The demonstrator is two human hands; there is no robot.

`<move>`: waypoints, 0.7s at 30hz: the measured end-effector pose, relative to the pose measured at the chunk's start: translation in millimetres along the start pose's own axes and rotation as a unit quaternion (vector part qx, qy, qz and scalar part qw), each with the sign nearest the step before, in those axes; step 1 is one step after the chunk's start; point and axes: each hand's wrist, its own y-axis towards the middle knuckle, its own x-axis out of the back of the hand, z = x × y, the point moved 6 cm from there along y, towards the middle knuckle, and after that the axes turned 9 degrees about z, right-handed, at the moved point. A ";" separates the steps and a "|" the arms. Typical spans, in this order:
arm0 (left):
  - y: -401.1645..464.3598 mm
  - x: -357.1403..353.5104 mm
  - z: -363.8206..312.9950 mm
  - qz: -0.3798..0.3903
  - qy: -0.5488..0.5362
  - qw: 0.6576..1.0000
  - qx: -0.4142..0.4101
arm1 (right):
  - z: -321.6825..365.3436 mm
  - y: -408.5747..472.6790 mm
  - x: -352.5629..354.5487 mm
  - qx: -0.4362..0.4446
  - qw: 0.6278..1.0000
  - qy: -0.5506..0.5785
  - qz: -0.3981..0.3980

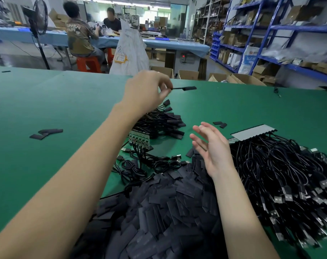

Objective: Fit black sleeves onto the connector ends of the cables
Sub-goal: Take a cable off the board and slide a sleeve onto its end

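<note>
My left hand (146, 90) is raised over the green table (46, 101), pinching a thin black cable whose sleeved connector end (189, 88) sticks out to the right. Below it lies a bundle of sleeved cables (166, 122). My right hand (213, 146) hovers open with fingers spread, holding nothing, above a big heap of loose black sleeves (159, 212). A large pile of bare cables with USB plugs (290, 174) lies at the right. A few unsleeved cables with green circuit boards (139, 138) rest in the middle.
Stray sleeves (46, 133) lie at the left and a pair of sleeves (220, 124) sits near the centre right. A grey card (252, 132) rests on the cable pile. Beyond the table are cardboard boxes, blue shelving, a white sack, a fan and two seated people.
</note>
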 end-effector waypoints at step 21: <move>19.8 -61.5 54.5 0.148 -0.086 0.984 0.051 | -13.6 -0.5 -10.6 -0.046 0.997 -0.038 0.048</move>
